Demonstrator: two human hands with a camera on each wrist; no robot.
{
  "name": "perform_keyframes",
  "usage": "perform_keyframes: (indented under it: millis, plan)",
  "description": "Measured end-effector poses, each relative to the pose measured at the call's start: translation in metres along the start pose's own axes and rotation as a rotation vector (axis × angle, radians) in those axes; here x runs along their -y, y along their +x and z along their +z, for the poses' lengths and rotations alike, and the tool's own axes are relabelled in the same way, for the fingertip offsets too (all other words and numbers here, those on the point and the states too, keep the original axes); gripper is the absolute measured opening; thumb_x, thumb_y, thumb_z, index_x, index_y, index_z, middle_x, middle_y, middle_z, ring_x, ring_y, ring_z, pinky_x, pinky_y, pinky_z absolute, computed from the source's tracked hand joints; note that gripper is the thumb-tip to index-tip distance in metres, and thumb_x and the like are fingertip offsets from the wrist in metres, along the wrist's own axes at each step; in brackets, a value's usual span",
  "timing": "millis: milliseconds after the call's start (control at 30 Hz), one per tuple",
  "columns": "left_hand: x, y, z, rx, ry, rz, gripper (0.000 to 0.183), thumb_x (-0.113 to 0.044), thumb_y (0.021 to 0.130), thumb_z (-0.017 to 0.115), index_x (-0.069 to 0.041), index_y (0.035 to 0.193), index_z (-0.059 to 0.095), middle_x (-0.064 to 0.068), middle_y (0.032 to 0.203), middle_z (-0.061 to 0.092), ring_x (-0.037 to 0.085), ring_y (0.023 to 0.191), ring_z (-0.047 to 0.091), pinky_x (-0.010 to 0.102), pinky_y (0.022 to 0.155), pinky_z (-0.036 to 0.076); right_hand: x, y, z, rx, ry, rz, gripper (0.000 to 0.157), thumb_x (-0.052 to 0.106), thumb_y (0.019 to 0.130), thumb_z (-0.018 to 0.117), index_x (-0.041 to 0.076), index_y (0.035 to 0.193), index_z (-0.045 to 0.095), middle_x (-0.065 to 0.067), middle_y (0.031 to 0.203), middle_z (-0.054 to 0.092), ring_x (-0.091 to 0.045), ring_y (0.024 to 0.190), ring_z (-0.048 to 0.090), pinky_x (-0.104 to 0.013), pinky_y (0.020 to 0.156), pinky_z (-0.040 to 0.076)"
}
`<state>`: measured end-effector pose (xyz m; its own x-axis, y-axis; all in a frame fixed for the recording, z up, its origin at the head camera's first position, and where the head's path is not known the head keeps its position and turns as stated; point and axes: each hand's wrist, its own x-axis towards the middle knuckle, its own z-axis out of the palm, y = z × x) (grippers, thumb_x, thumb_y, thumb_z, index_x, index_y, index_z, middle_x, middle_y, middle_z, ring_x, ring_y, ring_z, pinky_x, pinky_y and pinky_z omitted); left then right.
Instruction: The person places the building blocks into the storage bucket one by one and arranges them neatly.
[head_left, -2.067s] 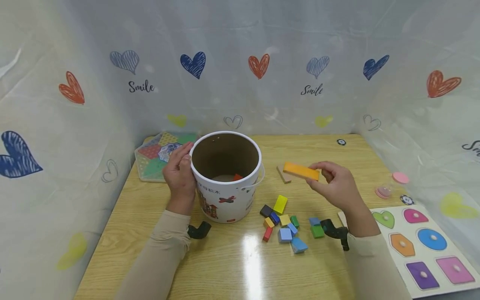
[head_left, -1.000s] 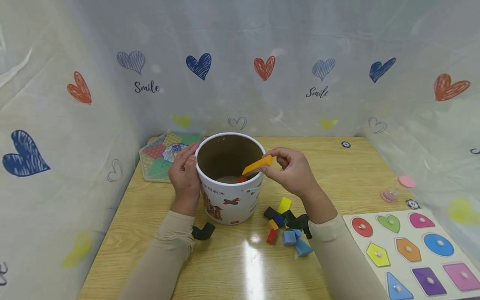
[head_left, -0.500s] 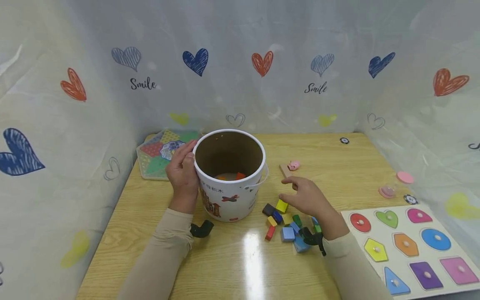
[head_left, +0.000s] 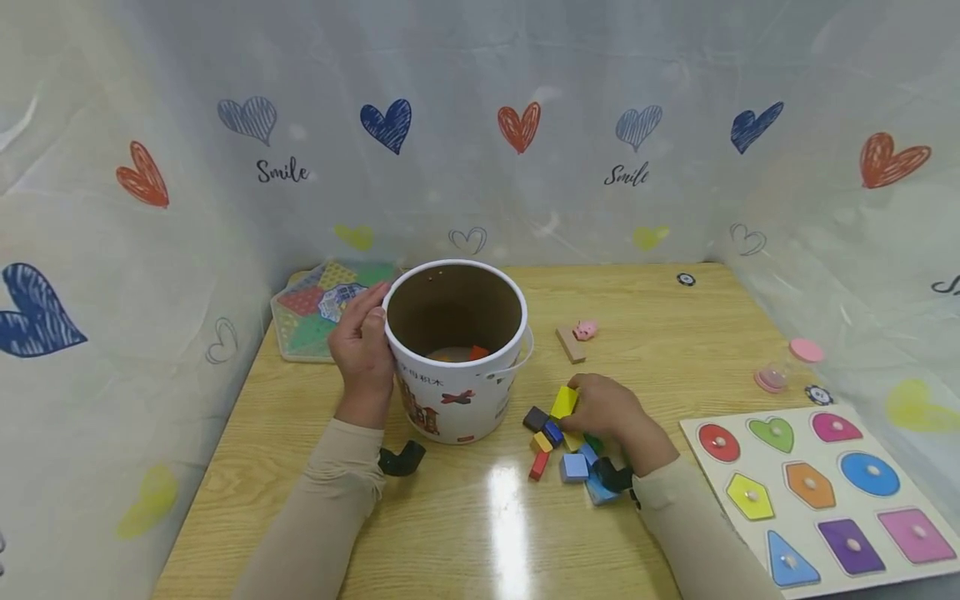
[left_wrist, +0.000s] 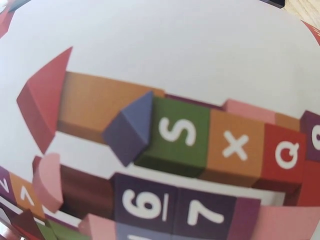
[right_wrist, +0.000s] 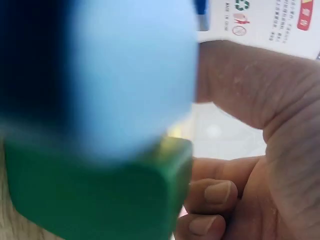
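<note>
My left hand (head_left: 363, 354) holds the left side of a white bucket (head_left: 450, 408) just under its rim, fingers curving round the wall. Printed letter blocks on the bucket wall (left_wrist: 175, 45) fill the left wrist view. Inside the bucket lies an orange-red block (head_left: 478, 353). My right hand (head_left: 611, 412) is low over the loose blocks, thumb and fingers at opposite ends of a yellow block (head_left: 564, 402). Beside it lie a black block (head_left: 536, 418), a dark blue block (head_left: 552, 432) and a red block (head_left: 538, 466). A green block (right_wrist: 95, 190) looms close in the right wrist view.
Behind the right hand lie a wooden piece (head_left: 570, 344) and a small pink pig figure (head_left: 585, 330). A shape puzzle board (head_left: 813, 454) and a pink sandglass (head_left: 772, 379) stand at the right. A patterned clear case (head_left: 303, 321) is behind the left hand.
The right hand carried an orange block to the bucket and let it go inside. It then came back down and right to the yellow block. The left hand stayed on the bucket.
</note>
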<state>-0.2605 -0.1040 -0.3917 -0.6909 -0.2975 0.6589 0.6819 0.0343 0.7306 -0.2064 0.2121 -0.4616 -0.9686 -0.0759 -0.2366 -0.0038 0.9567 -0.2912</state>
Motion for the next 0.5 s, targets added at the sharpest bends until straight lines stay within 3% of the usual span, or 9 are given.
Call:
perform_keyframes:
  millis: [133, 233, 367, 433, 500]
  plan:
    - [0.001, 0.0, -0.001, 0.003, -0.001, -0.007, 0.032, -0.004, 0.086, 0.046, 0.009, 0.108, 0.067, 0.026, 0.115, 0.062, 0.032, 0.113, 0.056, 0.032, 0.096, 0.045, 0.0, 0.001, 0.001, -0.008, -0.009, 0.042, 0.069, 0.043, 0.069, 0.074, 0.005, 0.125, 0.057, -0.004, 0.096, 0.059, -0.021, 0.078, 0.051, -0.037, 0.068, 0.046]
    - [0.001, -0.001, 0.0, 0.008, 0.001, -0.008, 0.032, -0.004, 0.086, 0.046, 0.009, 0.108, 0.067, 0.026, 0.115, 0.062, 0.032, 0.113, 0.056, 0.033, 0.097, 0.045, -0.002, -0.002, -0.005, -0.059, 0.038, 0.051, 0.07, 0.046, 0.071, 0.072, 0.007, 0.126, 0.056, -0.006, 0.102, 0.062, -0.022, 0.082, 0.054, -0.039, 0.07, 0.048]
    - [0.0, -0.001, 0.0, 0.007, 0.008, -0.003, 0.032, -0.003, 0.086, 0.046, 0.009, 0.108, 0.066, 0.025, 0.114, 0.062, 0.031, 0.112, 0.057, 0.033, 0.096, 0.045, 0.009, -0.012, -0.036, -0.234, 0.236, -0.012, 0.07, 0.049, 0.075, 0.07, 0.01, 0.131, 0.053, -0.011, 0.12, 0.06, -0.03, 0.102, 0.058, -0.044, 0.081, 0.05]
    - [0.0, -0.001, 0.0, 0.004, 0.01, 0.001, 0.033, -0.003, 0.086, 0.046, 0.01, 0.108, 0.066, 0.025, 0.114, 0.063, 0.03, 0.112, 0.057, 0.033, 0.096, 0.045, 0.023, -0.018, -0.059, -0.343, 0.364, -0.077, 0.068, 0.049, 0.076, 0.071, 0.012, 0.13, 0.054, -0.012, 0.11, 0.061, -0.031, 0.095, 0.06, -0.042, 0.075, 0.051]
    - [0.0, -0.001, 0.0, 0.0, 0.005, 0.002, 0.033, -0.003, 0.086, 0.046, 0.01, 0.108, 0.066, 0.026, 0.113, 0.062, 0.031, 0.111, 0.057, 0.033, 0.096, 0.045, 0.041, -0.023, -0.079, -0.436, 0.474, -0.148, 0.064, 0.049, 0.075, 0.073, 0.016, 0.128, 0.056, -0.01, 0.089, 0.058, -0.03, 0.074, 0.058, -0.034, 0.06, 0.048]
